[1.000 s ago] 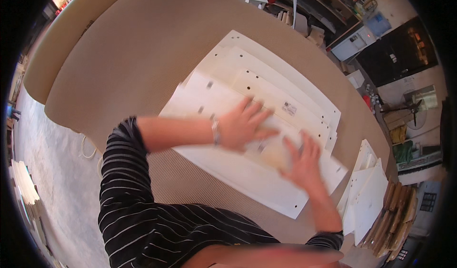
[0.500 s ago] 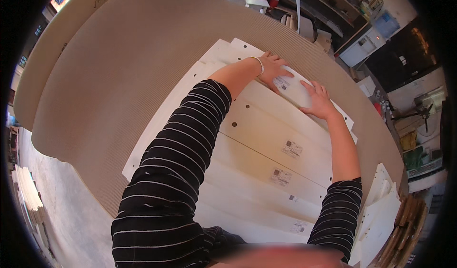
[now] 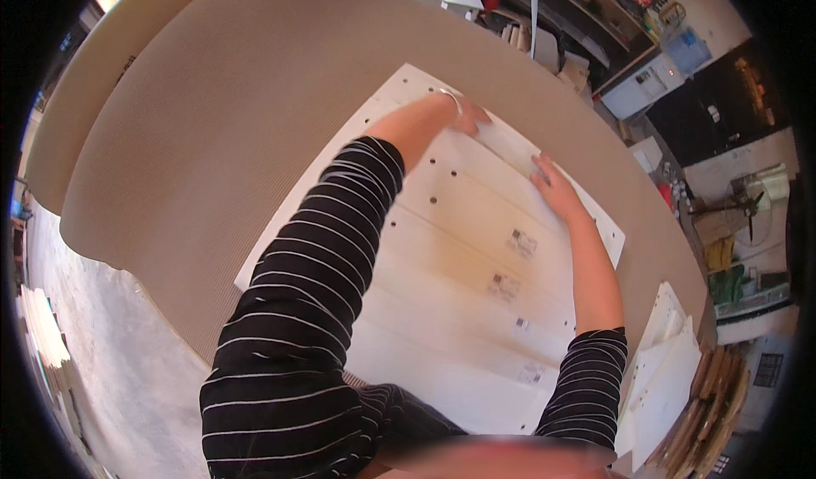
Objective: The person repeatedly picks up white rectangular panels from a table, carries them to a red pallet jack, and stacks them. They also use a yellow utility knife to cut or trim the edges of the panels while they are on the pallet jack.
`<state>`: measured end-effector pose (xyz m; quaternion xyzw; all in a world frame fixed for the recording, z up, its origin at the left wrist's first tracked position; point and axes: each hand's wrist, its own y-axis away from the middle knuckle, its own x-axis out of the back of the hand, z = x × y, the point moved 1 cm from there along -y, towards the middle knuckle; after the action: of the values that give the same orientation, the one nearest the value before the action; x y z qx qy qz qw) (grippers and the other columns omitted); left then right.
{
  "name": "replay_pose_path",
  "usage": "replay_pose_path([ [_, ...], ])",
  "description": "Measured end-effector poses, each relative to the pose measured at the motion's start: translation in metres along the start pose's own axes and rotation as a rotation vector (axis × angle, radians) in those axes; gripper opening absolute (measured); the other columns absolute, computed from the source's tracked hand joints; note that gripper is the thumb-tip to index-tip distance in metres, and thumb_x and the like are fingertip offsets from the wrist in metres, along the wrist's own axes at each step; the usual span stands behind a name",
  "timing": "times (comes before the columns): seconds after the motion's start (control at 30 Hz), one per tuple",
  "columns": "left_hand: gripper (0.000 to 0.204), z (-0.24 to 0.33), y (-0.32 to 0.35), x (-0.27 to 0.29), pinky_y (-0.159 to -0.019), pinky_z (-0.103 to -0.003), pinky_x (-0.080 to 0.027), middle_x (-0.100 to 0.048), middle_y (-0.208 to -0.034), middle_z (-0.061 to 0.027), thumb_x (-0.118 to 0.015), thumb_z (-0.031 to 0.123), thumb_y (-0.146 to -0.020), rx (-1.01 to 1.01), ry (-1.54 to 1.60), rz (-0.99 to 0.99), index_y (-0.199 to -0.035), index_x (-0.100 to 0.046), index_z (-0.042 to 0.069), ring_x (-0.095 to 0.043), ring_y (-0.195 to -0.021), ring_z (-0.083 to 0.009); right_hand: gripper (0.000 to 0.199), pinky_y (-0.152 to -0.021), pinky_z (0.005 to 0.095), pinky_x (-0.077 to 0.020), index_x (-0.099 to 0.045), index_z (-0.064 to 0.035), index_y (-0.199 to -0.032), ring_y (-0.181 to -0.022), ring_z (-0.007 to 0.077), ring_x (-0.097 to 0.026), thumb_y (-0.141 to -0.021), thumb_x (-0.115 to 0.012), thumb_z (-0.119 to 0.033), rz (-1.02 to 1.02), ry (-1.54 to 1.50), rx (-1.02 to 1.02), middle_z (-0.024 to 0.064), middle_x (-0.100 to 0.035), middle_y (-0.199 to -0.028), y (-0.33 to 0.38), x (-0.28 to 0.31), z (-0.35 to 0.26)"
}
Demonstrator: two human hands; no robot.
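A set of long white panels (image 3: 450, 249) with dark round holes and small printed labels lies side by side on a sheet of brown corrugated cardboard (image 3: 255, 79). My left hand (image 3: 470, 119) rests on the far panels, slightly smeared, its fingers partly hidden but lying flat. Farther right, my right hand (image 3: 557, 190) touches the far white panel (image 3: 514, 145) near its inner edge, fingers stretched out. Neither hand is wrapped around anything. My striped sleeves cover part of the panels on both sides.
More white panels (image 3: 659, 368) lean at the lower right, beside stacked brown strips (image 3: 710, 411). A cardboard roll (image 3: 68, 130) curls up at the left. Shelves, a water dispenser (image 3: 643, 85) and a fan (image 3: 748, 207) stand beyond the cardboard.
The far panel now sits closer in line with the others, and its label is out of sight. My left hand has shifted left and my right hand slightly nearer.
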<state>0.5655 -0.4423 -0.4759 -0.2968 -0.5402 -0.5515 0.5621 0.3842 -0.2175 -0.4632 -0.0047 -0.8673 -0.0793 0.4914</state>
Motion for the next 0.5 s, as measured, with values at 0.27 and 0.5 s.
replay_pose_path([
  [0.27, 0.087, 0.033, 0.200, -0.015, -0.106, -0.048, -0.026, -0.031, -0.143, -0.0159, -0.065, 0.052, -0.073, 0.038, 0.208, 0.326, -0.140, -0.028, 0.009, -0.032, -0.131, -0.0309, 0.079, -0.111, 0.0445, -0.0151, -0.034, -0.0096, -0.138, -0.136, 0.0310, -0.020, -0.071, -0.072, -0.028, -0.006, 0.144, 0.189, 0.0123, -0.026, -0.146, 0.182, -0.008, -0.107],
  [0.5, 0.118, 0.136, 0.313, -0.059, -0.107, -0.060, -0.009, -0.014, -0.148, -0.0194, -0.072, 0.068, -0.049, 0.040, -0.057, 0.123, -0.143, -0.022, 0.015, -0.014, -0.136, -0.0384, 0.120, -0.111, 0.0515, -0.0048, -0.021, 0.0002, -0.140, -0.138, 0.0384, -0.002, -0.050, -0.078, -0.055, -0.146, 0.319, -0.113, 0.0184, -0.006, -0.150, 0.250, -0.060, -0.148],
])
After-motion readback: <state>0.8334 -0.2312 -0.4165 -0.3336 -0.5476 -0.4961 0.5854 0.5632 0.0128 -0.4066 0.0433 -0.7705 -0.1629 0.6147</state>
